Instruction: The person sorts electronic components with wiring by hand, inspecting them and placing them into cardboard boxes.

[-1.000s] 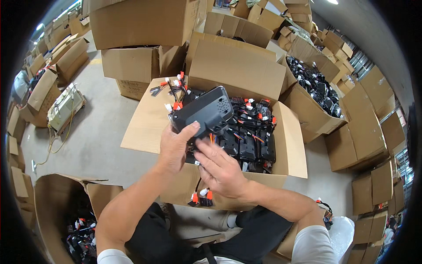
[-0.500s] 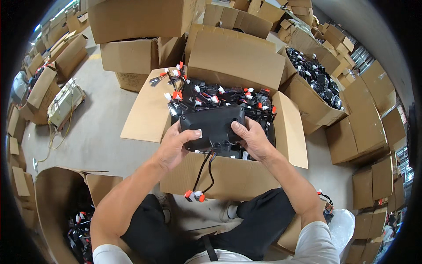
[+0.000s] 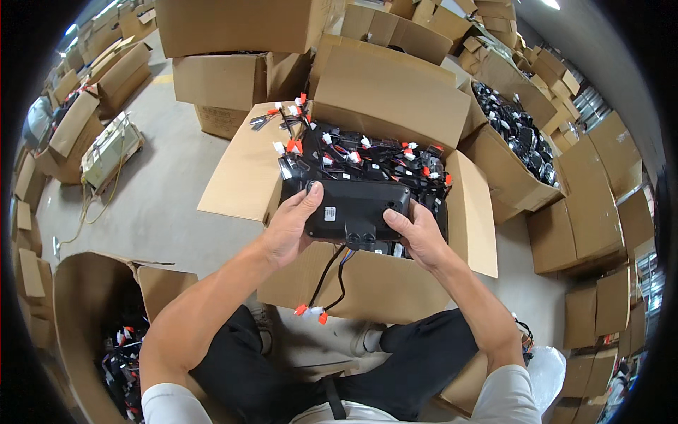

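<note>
A flat black plastic display unit [image 3: 358,210] is held level between both hands above an open cardboard box [image 3: 346,279]. My left hand [image 3: 292,225] grips its left end, thumb on the upper corner beside a small white label. Around the right end closes my right hand [image 3: 421,237], its thumb on the face. Black cables [image 3: 328,277] hang from the unit's lower edge and end in red and white connectors [image 3: 311,311]. Inside the box lies a pile of similar black units [image 3: 385,159] with wires and red and white plugs.
Another open box with black parts [image 3: 113,318] stands at the lower left. To the right, a carton [image 3: 505,169] is full of black pieces. Stacked cartons [image 3: 233,78] rise behind. A pale wheeled equipment case [image 3: 109,155] with a yellow cable is on the floor at left.
My left thumb has shifted from the unit's face up to its upper corner, uncovering the white label. The unit sits slightly further right and lower in view.
</note>
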Tool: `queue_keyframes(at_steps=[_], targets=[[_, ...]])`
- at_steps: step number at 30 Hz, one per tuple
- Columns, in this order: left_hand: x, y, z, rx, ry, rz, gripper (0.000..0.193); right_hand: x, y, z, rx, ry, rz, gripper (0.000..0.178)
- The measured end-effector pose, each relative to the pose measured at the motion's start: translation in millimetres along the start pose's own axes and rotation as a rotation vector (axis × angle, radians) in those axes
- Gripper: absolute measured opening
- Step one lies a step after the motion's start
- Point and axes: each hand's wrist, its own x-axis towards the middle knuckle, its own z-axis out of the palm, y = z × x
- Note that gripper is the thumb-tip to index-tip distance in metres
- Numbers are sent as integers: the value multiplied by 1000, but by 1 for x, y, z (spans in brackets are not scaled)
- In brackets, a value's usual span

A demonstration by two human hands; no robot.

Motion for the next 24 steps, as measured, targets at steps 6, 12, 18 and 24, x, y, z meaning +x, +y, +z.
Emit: queue_keyframes(at_steps=[6,12,18,24], targets=[[3,-6,-9,49,67,-28,57,-4,8,4,-3,-23,21,78],[4,-6,-12,65,101,-63,57,-3,13,3,-36,-31,68,74],[8,-11,-16,53,101,-69,57,-2,13,3,-51,-32,70,71],[7,-10,-13,85,89,-94,57,0,13,0,-49,-40,65,68]])
